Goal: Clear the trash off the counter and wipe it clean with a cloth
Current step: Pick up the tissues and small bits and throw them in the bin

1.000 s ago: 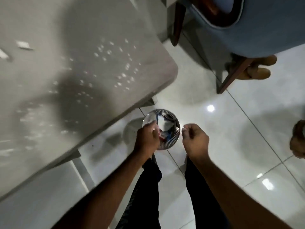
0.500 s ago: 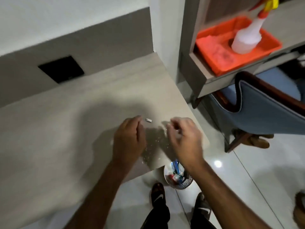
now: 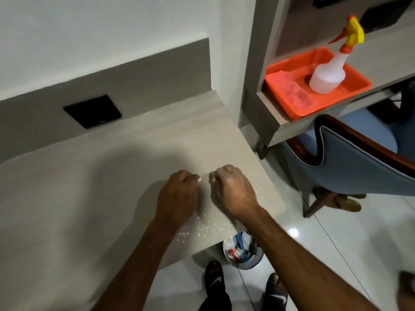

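Head cam: both hands sit curled on the counter [image 3: 94, 176] near its right front corner. Left hand [image 3: 177, 196] pinches a small white scrap [image 3: 199, 180] at its fingertips; right hand [image 3: 231, 191] is curled too, looks like another white bit there but can't really tell. White crumbs [image 3: 202, 230] are scattered along the front edge. Trash bin [image 3: 243, 250] sits on the floor just below that corner.

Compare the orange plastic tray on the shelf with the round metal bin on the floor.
The orange plastic tray is rectangular, shallow and sits up on a shelf; the round metal bin stands on the floor, partly under the counter's edge. The tray holds a white spray bottle; the bin holds crumpled wrappers. Both are open-topped.
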A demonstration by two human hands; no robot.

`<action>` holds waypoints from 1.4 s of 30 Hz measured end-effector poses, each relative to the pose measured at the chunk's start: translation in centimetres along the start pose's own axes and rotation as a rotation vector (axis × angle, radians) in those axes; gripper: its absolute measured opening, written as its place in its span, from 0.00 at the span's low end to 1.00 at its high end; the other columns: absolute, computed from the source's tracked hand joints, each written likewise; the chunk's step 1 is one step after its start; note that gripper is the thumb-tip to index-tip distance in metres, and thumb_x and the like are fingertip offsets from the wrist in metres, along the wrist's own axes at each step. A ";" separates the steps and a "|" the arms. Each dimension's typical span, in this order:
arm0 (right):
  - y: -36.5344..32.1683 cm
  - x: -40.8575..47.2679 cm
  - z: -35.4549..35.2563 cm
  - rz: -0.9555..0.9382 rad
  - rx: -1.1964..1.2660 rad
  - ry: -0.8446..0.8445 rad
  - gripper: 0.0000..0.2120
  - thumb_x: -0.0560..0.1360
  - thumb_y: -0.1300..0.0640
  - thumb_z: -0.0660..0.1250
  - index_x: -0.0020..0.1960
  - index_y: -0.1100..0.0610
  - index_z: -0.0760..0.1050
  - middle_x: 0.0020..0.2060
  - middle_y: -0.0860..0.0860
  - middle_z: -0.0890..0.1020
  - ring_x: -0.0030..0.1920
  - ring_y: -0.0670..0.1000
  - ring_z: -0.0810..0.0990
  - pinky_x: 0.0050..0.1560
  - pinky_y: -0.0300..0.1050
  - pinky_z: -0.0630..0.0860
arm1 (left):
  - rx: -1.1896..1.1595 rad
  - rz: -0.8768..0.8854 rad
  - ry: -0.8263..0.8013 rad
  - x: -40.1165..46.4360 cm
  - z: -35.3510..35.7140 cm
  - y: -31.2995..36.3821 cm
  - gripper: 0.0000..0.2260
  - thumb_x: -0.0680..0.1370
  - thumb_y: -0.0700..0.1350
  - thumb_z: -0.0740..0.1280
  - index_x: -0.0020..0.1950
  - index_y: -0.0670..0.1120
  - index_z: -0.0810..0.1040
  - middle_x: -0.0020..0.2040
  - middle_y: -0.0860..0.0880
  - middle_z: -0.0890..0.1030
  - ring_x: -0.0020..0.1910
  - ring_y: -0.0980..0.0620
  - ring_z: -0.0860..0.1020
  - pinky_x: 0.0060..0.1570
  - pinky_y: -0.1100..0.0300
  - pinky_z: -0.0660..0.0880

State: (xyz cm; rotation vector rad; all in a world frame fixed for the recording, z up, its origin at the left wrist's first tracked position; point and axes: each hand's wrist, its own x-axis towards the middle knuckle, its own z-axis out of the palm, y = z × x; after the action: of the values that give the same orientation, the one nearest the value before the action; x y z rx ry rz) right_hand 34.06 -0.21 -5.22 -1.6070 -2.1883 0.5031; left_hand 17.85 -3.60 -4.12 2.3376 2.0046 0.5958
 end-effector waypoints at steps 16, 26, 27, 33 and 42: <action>20.8 -23.2 16.5 0.694 0.306 0.210 0.03 0.77 0.56 0.67 0.47 0.54 0.79 0.44 0.49 0.82 0.39 0.49 0.79 0.41 0.51 0.78 | -0.296 -0.069 -0.283 -19.2 25.8 12.6 0.11 0.82 0.41 0.61 0.56 0.45 0.82 0.50 0.44 0.84 0.48 0.40 0.83 0.44 0.47 0.81; 27.0 -23.8 27.9 0.801 0.242 -0.317 0.08 0.76 0.55 0.65 0.50 0.55 0.81 0.45 0.55 0.84 0.45 0.57 0.82 0.41 0.42 0.72 | -0.078 -0.299 -0.720 -22.3 40.4 9.4 0.11 0.80 0.42 0.61 0.59 0.42 0.79 0.56 0.39 0.80 0.55 0.37 0.79 0.53 0.48 0.77; 27.3 -23.7 28.5 0.817 0.235 -0.329 0.08 0.75 0.55 0.65 0.50 0.55 0.81 0.44 0.56 0.84 0.45 0.58 0.82 0.40 0.42 0.71 | -0.092 -0.326 -0.718 -22.4 41.1 9.4 0.12 0.80 0.42 0.61 0.60 0.41 0.79 0.57 0.38 0.80 0.56 0.37 0.79 0.54 0.47 0.77; 28.4 -22.6 30.2 0.880 0.233 -0.327 0.17 0.77 0.58 0.62 0.63 0.47 0.78 0.47 0.53 0.85 0.39 0.53 0.77 0.39 0.40 0.70 | -0.147 -0.431 -0.752 -21.5 42.7 9.3 0.22 0.78 0.39 0.65 0.72 0.38 0.69 0.63 0.36 0.79 0.63 0.37 0.76 0.61 0.46 0.75; 23.3 -22.2 18.0 0.821 0.496 0.039 0.14 0.77 0.61 0.62 0.57 0.53 0.83 0.49 0.53 0.87 0.47 0.52 0.84 0.48 0.38 0.77 | -0.212 -0.119 -0.571 -14.2 29.6 16.4 0.27 0.77 0.40 0.69 0.75 0.37 0.67 0.71 0.38 0.74 0.71 0.41 0.72 0.71 0.50 0.71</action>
State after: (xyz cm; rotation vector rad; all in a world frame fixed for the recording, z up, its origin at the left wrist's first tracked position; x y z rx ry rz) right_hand 50.32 -15.99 -34.34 -2.1062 -1.1401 1.1130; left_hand 40.41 -13.04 -31.52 1.9544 1.7011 0.1032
